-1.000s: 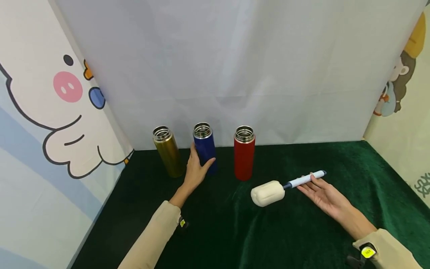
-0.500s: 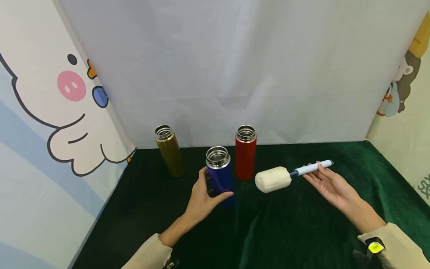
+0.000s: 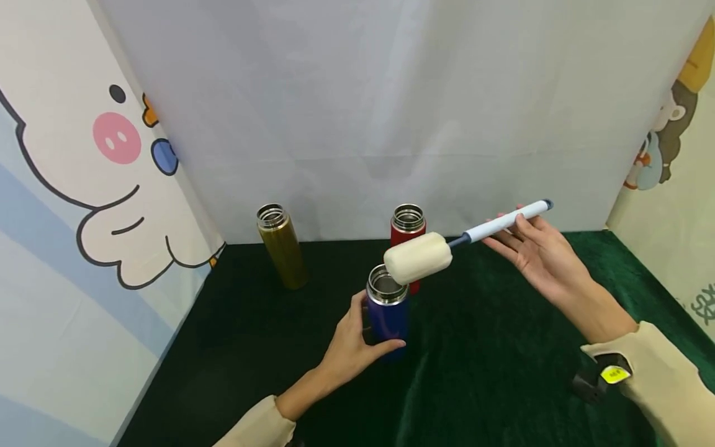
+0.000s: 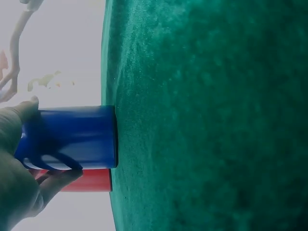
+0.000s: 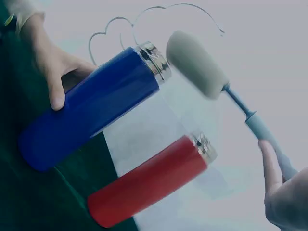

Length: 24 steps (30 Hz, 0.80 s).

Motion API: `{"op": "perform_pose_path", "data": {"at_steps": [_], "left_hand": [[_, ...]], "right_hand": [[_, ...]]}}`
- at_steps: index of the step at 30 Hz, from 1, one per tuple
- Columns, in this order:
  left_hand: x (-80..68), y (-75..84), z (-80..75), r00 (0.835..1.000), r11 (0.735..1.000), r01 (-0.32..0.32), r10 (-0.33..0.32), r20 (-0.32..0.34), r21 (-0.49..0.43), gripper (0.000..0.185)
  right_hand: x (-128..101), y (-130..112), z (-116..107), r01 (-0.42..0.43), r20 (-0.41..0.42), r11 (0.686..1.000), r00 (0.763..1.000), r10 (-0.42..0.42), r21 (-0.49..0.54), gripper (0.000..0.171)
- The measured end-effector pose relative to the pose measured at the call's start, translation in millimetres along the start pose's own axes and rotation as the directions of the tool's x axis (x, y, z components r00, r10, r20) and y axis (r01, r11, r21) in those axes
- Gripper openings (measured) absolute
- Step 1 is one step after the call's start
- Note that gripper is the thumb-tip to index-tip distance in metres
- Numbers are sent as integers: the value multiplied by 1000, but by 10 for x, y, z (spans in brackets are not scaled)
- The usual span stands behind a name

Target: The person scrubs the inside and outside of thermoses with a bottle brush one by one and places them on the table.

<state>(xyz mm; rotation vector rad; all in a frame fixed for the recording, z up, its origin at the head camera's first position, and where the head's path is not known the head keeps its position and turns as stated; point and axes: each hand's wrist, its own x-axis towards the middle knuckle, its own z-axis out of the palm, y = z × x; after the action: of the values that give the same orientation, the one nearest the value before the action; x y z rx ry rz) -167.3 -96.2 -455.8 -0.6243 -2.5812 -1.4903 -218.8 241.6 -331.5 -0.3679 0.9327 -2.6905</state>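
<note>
My left hand grips the body of an open-topped blue thermos bottle, thumb on one side and fingers on the other. The bottle stands upright, its base at the cloth in the left wrist view. In my right hand is the pale handle of a sponge bottle brush, pinched between thumb and fingers. Its cream sponge head slants down to the left, just above the blue bottle's steel mouth. From the right wrist, that sponge head appears beside the mouth, outside it.
Behind the blue bottle stands a red thermos bottle, partly hidden by the sponge. A gold thermos bottle stands farther left, also lidless. Dark green cloth covers the table. A pale curtain hangs along its back edge.
My left hand has brought the blue bottle from the back row forward and to the right. My right hand has raised the brush and moved its sponge head left, over the bottle.
</note>
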Motion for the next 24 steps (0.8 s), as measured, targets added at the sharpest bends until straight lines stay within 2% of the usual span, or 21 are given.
{"op": "perform_pose_path", "data": {"at_steps": [2, 3, 5, 6, 9, 13, 16, 19, 20, 21, 24], "left_hand": [[-4, 2, 1, 1000, 1000, 6, -7, 12, 20, 98], [-5, 5, 1, 1000, 999, 8, -9, 20, 32, 98], [0, 8, 2, 1000, 999, 0, -2, 30, 44, 96], [3, 6, 1, 999, 999, -7, 5, 34, 41, 95], [14, -9, -1, 999, 1000, -17, 16, 47, 7, 90], [23, -35, -3, 997, 999, -5, 8, 71, -45, 89], [26, -44, -1, 996, 998, 4, 1, 85, -62, 89], [25, -48, 1, 996, 997, 7, 0, 90, -74, 90], [22, -49, 0, 996, 997, 8, -2, 91, -74, 90], [18, -50, -2, 996, 997, 9, -2, 91, -74, 90], [-9, -51, -14, 996, 998, 11, -5, 90, -68, 90]], "right_hand": [[39, 4, 144, 67, -16, 988, 997, -70, -142, 34], [59, 4, 223, 108, -13, 971, 993, -114, -214, 41], [99, 0, 400, 205, 24, 919, 978, -209, -336, 52], [123, 1, 501, 259, 57, 884, 964, -258, -390, 54], [194, 14, 847, 395, 173, 731, 915, -363, -556, 50], [241, 90, 1262, 481, 313, 482, 867, -388, -732, 49], [239, 192, 1465, 491, 384, 298, 854, -352, -818, 52], [235, 280, 1565, 494, 437, 142, 846, -306, -857, 54], [236, 296, 1575, 487, 442, 108, 850, -288, -867, 55], [241, 308, 1578, 488, 450, 89, 850, -274, -868, 55], [273, 348, 1547, 481, 456, 64, 859, -233, -874, 55]]}}
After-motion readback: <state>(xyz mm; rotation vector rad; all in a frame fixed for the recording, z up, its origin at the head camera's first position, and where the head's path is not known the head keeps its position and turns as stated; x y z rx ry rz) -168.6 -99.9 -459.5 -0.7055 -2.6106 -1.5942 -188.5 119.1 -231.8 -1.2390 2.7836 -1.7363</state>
